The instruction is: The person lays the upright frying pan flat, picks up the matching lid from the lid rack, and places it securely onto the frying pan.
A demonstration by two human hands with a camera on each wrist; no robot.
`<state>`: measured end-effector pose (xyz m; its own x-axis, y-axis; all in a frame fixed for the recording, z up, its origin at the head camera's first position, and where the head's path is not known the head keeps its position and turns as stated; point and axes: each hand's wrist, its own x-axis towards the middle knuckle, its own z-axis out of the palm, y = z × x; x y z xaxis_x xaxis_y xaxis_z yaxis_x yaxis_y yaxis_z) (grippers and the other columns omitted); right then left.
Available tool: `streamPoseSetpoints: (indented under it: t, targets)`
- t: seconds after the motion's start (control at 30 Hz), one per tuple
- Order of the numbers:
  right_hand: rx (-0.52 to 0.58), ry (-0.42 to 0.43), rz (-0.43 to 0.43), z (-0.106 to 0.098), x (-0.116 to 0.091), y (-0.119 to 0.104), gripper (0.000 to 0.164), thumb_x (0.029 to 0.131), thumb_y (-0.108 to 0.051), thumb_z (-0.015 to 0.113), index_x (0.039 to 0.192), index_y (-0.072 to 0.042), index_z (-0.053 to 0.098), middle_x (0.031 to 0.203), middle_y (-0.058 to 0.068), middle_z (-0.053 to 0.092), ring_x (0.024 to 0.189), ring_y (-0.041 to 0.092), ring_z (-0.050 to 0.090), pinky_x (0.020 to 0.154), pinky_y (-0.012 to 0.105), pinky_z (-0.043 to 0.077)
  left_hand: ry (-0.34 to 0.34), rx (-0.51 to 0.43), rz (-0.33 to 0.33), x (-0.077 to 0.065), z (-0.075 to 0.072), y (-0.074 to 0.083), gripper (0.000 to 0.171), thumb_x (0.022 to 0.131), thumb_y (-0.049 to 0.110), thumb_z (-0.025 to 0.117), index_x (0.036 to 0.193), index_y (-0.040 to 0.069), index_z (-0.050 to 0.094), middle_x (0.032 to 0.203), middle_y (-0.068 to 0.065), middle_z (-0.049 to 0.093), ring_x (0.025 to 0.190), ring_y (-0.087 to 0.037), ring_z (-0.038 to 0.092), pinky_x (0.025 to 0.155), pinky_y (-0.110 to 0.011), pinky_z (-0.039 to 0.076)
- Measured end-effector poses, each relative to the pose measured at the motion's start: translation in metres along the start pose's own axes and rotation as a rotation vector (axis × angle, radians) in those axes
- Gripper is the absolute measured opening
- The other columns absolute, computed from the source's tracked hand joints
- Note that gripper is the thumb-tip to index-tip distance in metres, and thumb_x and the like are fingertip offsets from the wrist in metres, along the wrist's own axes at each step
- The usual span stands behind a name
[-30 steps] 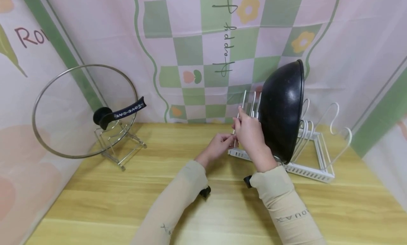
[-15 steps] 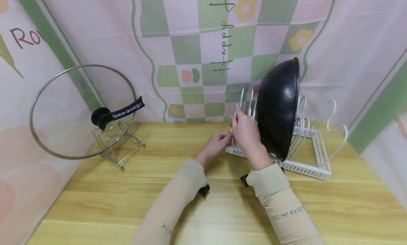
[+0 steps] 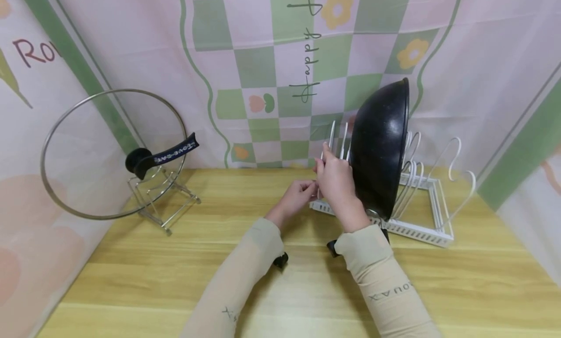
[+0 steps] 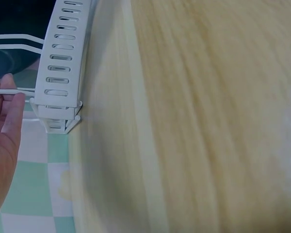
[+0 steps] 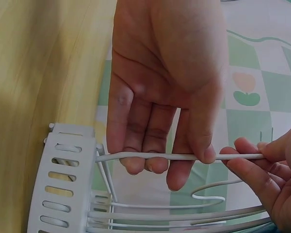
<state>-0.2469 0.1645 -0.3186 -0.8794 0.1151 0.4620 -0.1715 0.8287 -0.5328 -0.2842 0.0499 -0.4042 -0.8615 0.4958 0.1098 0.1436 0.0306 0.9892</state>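
In the head view my left hand (image 3: 298,199) is low at the left end of a white wire pot rack (image 3: 420,231). It pinches an upright wire divider (image 5: 179,157) near the slotted base, thumb against curled fingers in the right wrist view. Higher on the same wire is my right hand (image 3: 337,182), its thumb and fingers also pinching it, index finger pointing up along it. Close to the right hand's right side, a black wok (image 3: 379,148) stands on edge in the rack, its outside facing left.
A glass lid (image 3: 87,158) with a black handle (image 3: 171,153) leans in a small metal stand (image 3: 159,206) at the left. More white wire dividers (image 3: 460,177) rise right of the wok. A patterned cloth (image 3: 263,60) hangs behind the wooden table (image 3: 298,289).
The rack, the wok and my hands shift slightly left in the head view, which itself also moves a little. Both hands keep their hold on the wire.
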Motion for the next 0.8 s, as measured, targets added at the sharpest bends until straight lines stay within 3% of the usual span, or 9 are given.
streamPoseSetpoints:
  t: [0.43,0.8]
  targets:
    - [0.006,-0.001,-0.003,0.001,-0.0006,-0.0003,0.049,0.106,-0.013,0.057,0.149,0.006,0.045,0.084,0.018,0.072,0.066,0.041,0.064,0.069,0.055,0.055,0.02,0.019,-0.03,0.0006,0.0005,0.0009,0.042,0.111,0.012,0.046,0.072,0.0,0.053,0.126,-0.019,0.068,0.118,-0.029,0.065,0.098,-0.033,0.055]
    - [0.011,0.0,0.01,0.0037,0.0024,-0.002,0.049,0.106,-0.013,0.057,0.15,0.005,0.045,0.086,0.019,0.073,0.074,0.044,0.066,0.074,0.057,0.056,0.037,0.035,-0.032,0.0027,-0.0012,0.0002,0.039,0.111,0.012,0.045,0.08,-0.009,0.057,0.123,-0.021,0.068,0.116,-0.03,0.065,0.098,-0.033,0.055]
